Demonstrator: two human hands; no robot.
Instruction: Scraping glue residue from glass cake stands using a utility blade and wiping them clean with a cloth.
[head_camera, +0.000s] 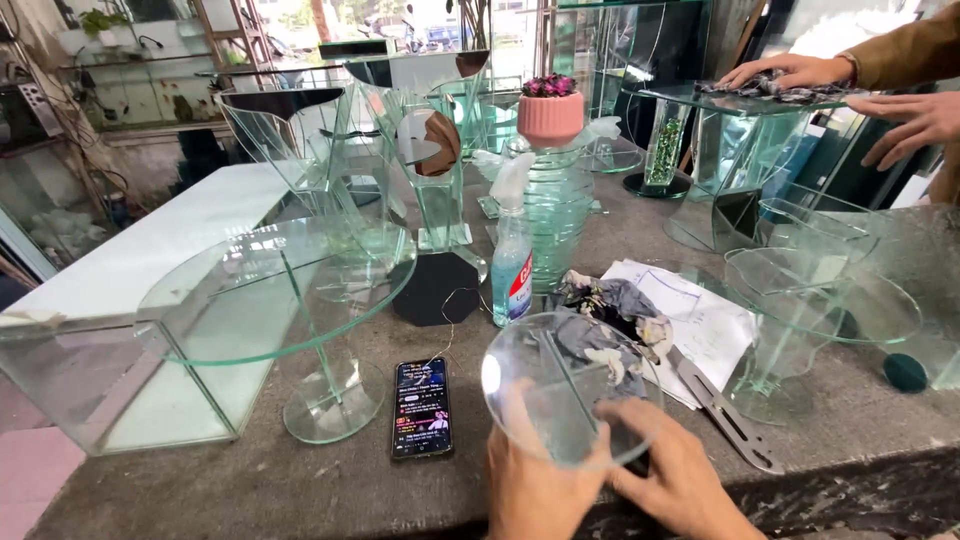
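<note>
A small round glass stand sits at the near edge of the grey stone worktop. My left hand grips its near rim from below. Beside it, my right hand rests with its fingers on the disc's right near edge. Behind the disc lies a crumpled grey rag on a sheet of paper. A spray bottle of blue liquid stands just beyond.
A phone lies left of my hands. A large round glass table stand is at left, another at right. A metal blade lies near my right hand. Another person's hands wipe glass at the far right.
</note>
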